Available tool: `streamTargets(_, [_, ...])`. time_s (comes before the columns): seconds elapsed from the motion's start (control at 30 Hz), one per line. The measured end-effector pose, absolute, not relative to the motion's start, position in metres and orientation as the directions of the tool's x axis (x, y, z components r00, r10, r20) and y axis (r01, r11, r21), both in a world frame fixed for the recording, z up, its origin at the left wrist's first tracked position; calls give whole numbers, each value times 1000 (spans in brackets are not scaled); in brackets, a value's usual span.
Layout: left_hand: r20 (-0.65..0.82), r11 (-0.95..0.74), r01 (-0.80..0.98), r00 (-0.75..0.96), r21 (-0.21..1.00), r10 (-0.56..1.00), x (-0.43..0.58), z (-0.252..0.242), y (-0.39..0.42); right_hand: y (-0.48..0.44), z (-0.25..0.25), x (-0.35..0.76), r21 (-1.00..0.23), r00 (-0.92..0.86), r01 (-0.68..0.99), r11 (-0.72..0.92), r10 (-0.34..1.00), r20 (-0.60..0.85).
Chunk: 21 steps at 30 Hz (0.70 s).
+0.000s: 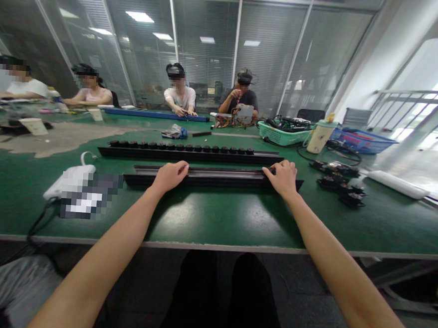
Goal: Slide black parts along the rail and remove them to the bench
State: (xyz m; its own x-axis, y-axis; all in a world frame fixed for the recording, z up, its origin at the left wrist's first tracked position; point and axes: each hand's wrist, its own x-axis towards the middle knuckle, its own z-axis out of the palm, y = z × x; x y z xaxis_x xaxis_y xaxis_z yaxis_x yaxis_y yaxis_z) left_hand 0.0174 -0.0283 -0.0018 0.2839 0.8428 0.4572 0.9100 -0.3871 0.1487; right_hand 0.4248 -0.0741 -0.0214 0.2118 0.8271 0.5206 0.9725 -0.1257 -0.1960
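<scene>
A long black channel rail (pixel 225 180) with a lighter metal strip along its inside lies crosswise on the table before me. My left hand (pixel 170 175) is closed over its left part, fingers curled at the far edge. Near the rail's right end, my right hand (pixel 284 178) is bent with thumb and fingers together around a small black part (pixel 272 171), mostly hidden by the hand. Behind lies a second black rail (pixel 193 156), carrying a row of several small black pieces (pixel 177 146). More loose black parts (pixel 339 182) are piled to the right.
On the green table (pixel 215 223) are a white device (pixel 71 178) with a cable, a green basket (pixel 284 134), a tumbler (pixel 320 137), a blue basket (pixel 366 142), a grey-blue glove (pixel 174 131) and a white roll (pixel 395 184). Several people sit across the table and to the left.
</scene>
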Motion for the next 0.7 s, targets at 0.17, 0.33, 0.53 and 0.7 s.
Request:
streamTargets(0.17, [452, -376, 915, 276, 146, 848, 17, -3, -28, -74, -21, 425, -196, 225, 970, -141, 827, 516])
streamTargets(0.33, [458, -385, 909, 278, 158, 844, 16, -3, -27, -75, -20, 424, -194, 234, 969, -153, 823, 517])
streamTargets(0.53, [464, -387, 909, 278, 156, 841, 15, -4, -26, -75, -20, 426, -194, 262, 963, -186, 817, 514])
streamTargets(0.7, [476, -399, 906, 291, 141, 830, 14, -4, -26, -75, -20, 425, -186, 259, 964, -189, 816, 517])
